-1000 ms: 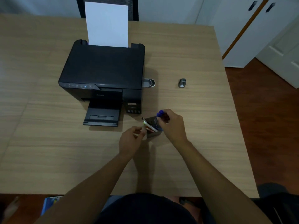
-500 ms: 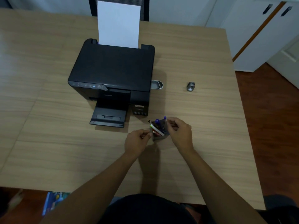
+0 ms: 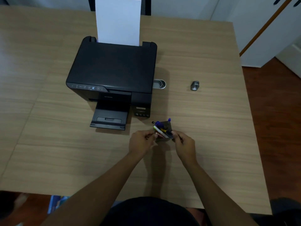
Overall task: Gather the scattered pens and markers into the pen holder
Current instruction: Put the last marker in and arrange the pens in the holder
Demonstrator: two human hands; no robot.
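- Since the earlier frame the right hand has dropped from the top of the holder to its right side; the blue-capped pens it was over now stand in the holder, free of the fingers.
- Left hand sits just left of the holder, fingers curled in a pinch toward its rim. Something thin seems to lie in that pinch, but I cannot tell whether it is a pen end or only a fingertip.
- Right hand's fingers are bent and close together, touching or nearly touching the holder's right wall — whether they grip it is unclear.
- A pale marker leans across the holder's mouth, its long axis running from upper left down to lower right, between the two hands.
- Its upper end lies nearer the left hand, so that hand looks best placed to tip it upright.
- No loose pens show on the desk by the printer — the task looks nearly done.
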